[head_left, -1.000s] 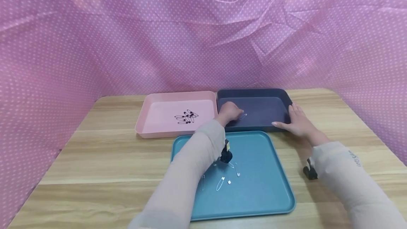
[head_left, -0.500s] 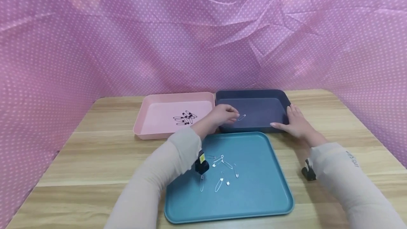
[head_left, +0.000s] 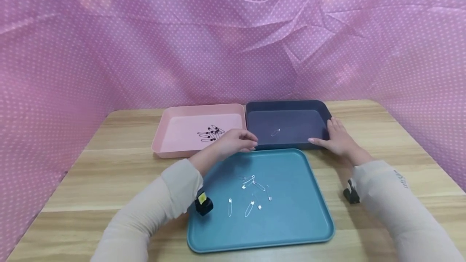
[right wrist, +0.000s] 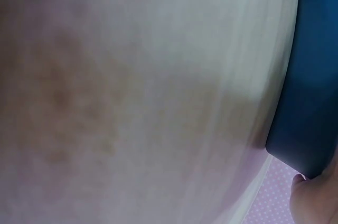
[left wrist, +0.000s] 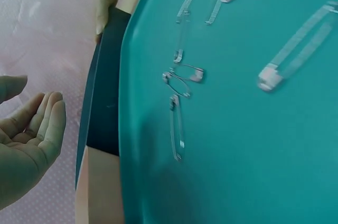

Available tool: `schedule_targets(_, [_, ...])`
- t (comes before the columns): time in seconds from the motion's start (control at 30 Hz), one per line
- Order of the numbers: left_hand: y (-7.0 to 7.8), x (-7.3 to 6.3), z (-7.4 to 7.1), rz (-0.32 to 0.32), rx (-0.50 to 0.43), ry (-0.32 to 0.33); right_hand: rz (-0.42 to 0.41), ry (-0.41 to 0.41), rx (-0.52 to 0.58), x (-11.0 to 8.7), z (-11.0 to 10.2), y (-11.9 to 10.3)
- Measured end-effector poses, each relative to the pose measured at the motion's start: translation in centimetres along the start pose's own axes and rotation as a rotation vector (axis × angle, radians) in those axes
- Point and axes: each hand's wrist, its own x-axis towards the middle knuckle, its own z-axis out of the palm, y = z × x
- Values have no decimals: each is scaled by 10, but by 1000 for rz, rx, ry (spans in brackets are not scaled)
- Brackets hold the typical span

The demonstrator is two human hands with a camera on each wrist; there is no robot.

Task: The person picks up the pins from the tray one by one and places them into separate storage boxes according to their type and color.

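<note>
**Nothing pinched, and a light load that is easy to scatter**

The dotted pink cloth (head_left: 233, 39) fills the top of the head view; below it, the wooden table (head_left: 102, 177) spans the frame. The teal tray (head_left: 291, 217) lies at lower centre, the navy tray (head_left: 302, 118) at right of centre, the pink tray (head_left: 182, 132) at left of centre.

The right hand (head_left: 340, 138) rests at the navy tray's near right corner, fingers extended along the side, thumb towards the near rim. Pressing harder there could skew that tray into its neighbours.

The left hand (head_left: 236, 142) hangs about where the three trays meet, fingers loosely bent and holding nothing, thumb apart. A low sweep could catch a rim; the black wrist camera (head_left: 203, 204) over the teal tray's left side might drag across the contents.

Smallest are the pins. Silver safety pins (head_left: 249, 180) lie around the teal tray's middle, some overlapping, so lifting one might hook another. A lone silver pin (head_left: 275, 132) lies in the navy tray; the dark pins (head_left: 211, 134) bunch right of centre in the pink one, where a mix-up would need sorting.
</note>
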Motion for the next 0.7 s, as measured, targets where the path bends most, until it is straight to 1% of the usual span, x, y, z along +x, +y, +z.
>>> schedule_targets(0.2, [-10, -17, -6, 11, 16, -13, 4, -2, 13, 0, 0, -1])
schedule_targets(0.33, [-18, -23, -8, 8, -7, -27, 5, -2, 11, 0, -2, -2])
schedule_targets(0.47, [-26, -29, -10, -28, -33, -33, 3, -7, 8, 1, -2, -3])
schedule_targets(0.7, [-35, -37, -11, -90, 14, -36, 10, -9, 9, 0, -2, -2])
